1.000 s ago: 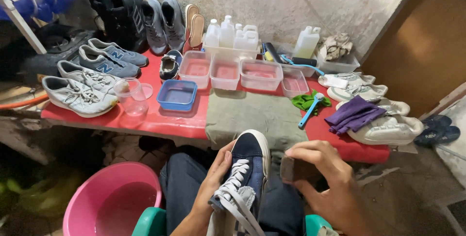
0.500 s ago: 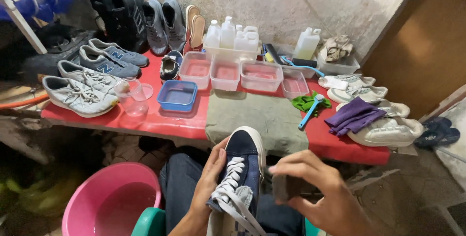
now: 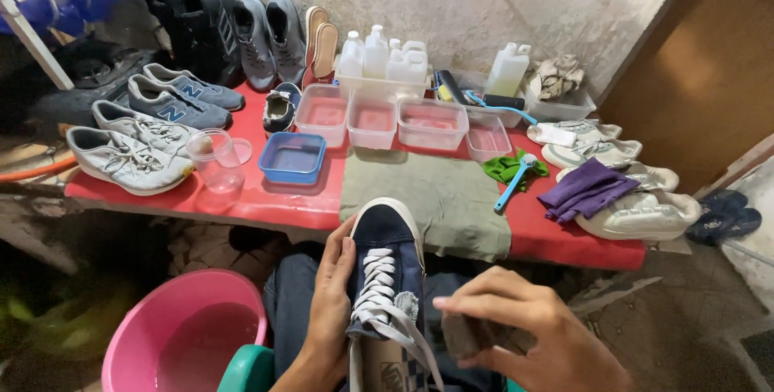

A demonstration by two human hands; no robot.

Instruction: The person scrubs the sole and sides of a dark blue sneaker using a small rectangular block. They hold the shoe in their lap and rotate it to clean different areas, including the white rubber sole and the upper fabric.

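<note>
The left hand [image 3: 332, 311] was wrapped around the side of a navy sneaker [image 3: 385, 271], fingers curled flat against the canvas, holding it toe-up over the lap. White laces ran down the middle of that shoe and hung loose at the bottom. The right hand [image 3: 528, 336] sat just beside the sneaker on its other side, fingers closed snugly around a small dark sponge [image 3: 466, 334] pressed near the shoe's side.

Everything else I'll place off the sneaker. Right past its toe was a red table [image 3: 266, 199] with a grey-green towel [image 3: 427, 194] draped over the near edge. Beyond the towel sat a row of clear tubs [image 3: 375, 118], with a blue tub [image 3: 293, 157] to the left of them and a clear cup [image 3: 211, 158] further left still. Grey sneakers [image 3: 129, 158] lay at that far left end. Off to the right were a blue brush [image 3: 516, 182], a purple cloth [image 3: 587, 189] and white sneakers [image 3: 641, 213]. Down low to the left of the shoe was a pink bucket [image 3: 181, 336].
</note>
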